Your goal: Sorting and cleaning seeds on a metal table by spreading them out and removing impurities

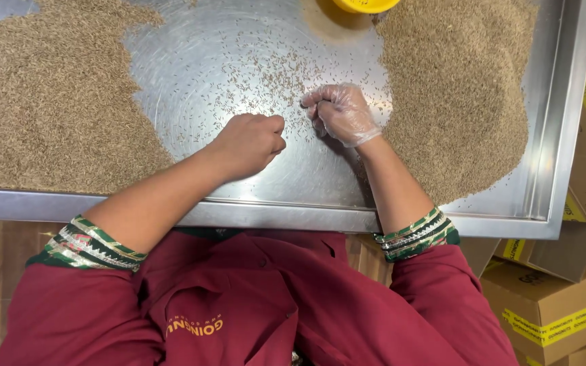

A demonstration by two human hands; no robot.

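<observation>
Both grips pinched over scattered seeds [266, 74] on tray [544, 169]

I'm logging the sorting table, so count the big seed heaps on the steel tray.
2. One seed heap covers the tray's left side, beside the bare left hand. The other heap lies on the right, beside the gloved right hand. More may lie beyond the frame.

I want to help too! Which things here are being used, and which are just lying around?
In use:
left hand
gloved right hand
loose seeds
seed heaps
steel tray

Lying about:
cardboard boxes
yellow container
</observation>
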